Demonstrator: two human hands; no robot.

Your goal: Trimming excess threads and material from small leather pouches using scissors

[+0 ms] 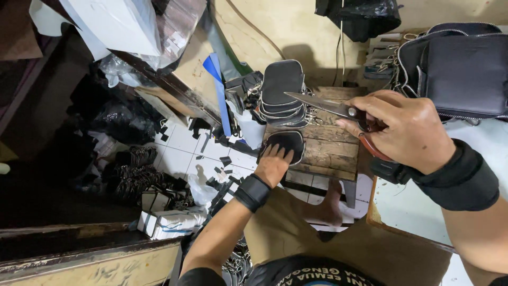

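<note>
a white tiled floor (182,143) spreads to the left of the wooden stool (330,151), littered with small black offcuts (222,161). above and to the right of the stool a large black zipped bag (460,69) sits on a pale tabletop (471,145). the stool itself is a low, worn plank top, standing between the floor scraps and that tabletop. on its far edge rests a stack of black oval zippered pieces (283,92), leaning against the wall. to the left of the stool, beyond the offcuts, dark bundles of black parts (135,169) lie beside a white box (166,222). a blue strip (218,90) hangs just left of the stack.

the right hand (407,130) is above the stool's right end, fingers clenched around the reddish handles of a pair of scissors (325,105), whose closed blades point left over the stool toward the stack. the left hand (274,164), with a black wrist cuff, reaches to the stool's near left corner and lies with fingers flat on 1 black oval piece (288,142), pressing on it rather than gripping.
</note>
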